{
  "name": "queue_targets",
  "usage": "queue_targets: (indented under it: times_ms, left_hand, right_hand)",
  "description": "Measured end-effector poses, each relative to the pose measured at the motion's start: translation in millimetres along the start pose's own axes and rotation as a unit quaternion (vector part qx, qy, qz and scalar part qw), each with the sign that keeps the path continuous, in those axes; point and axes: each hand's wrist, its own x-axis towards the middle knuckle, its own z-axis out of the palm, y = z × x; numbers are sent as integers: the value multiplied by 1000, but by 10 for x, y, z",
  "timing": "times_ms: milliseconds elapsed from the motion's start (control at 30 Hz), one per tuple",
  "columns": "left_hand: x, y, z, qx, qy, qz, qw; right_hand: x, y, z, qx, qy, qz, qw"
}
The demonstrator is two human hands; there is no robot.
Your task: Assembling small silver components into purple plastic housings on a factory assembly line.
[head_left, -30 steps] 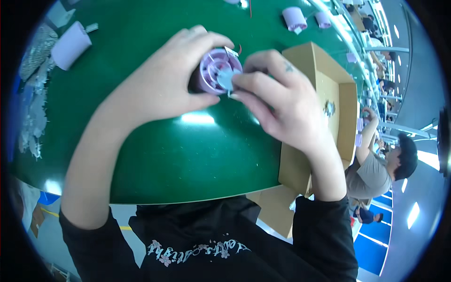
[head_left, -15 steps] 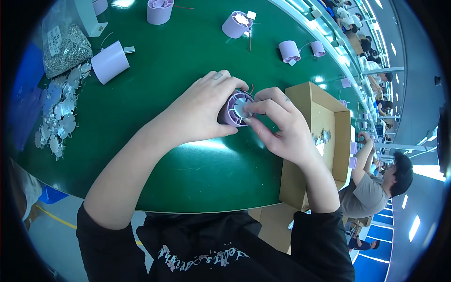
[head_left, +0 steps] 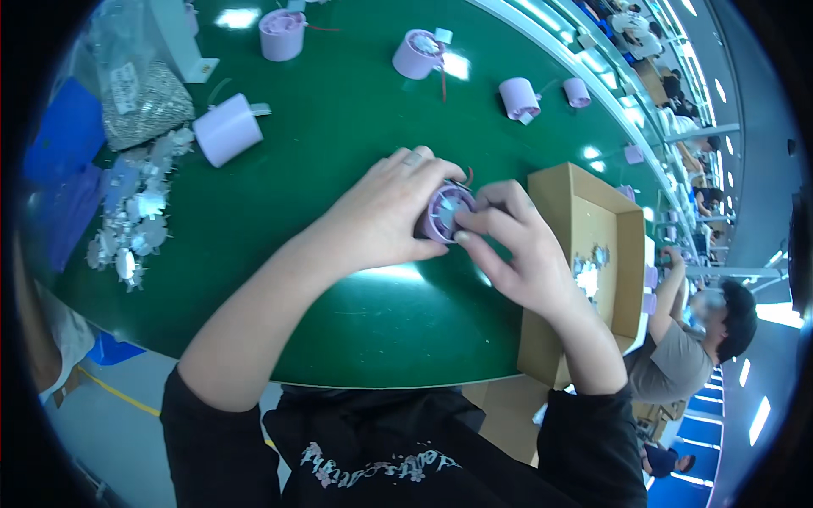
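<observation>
A small lilac plastic cylinder with a ribbed, spoked end face (head_left: 443,213) is held just above the middle of the smooth green table top (head_left: 339,135). It is wrapped by the curled left hand (head_left: 381,216), while the right hand (head_left: 512,245) has fingertips pinched on its face. An open brown cardboard box (head_left: 593,245) sits just right. Similar lilac cylinders (head_left: 227,129) lie farther off; shiny metal stampings (head_left: 135,220) are heaped far left.
</observation>
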Motion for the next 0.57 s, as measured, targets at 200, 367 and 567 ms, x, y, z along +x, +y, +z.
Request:
queue_targets:
  times_ms: [200,367,567]
  left_hand:
    - [308,198,-530,90,-165,-26,982]
    - [826,-43,-1204,269,-10,-136,953]
    - [937,-933,-2040,422,-7,-312,851]
  right_hand:
    - [-199,-124,83,-168,-24,49,984]
    - [-468,-57,169,-252,2,20,968]
    - [-538,39,140,-180,-13,40,983]
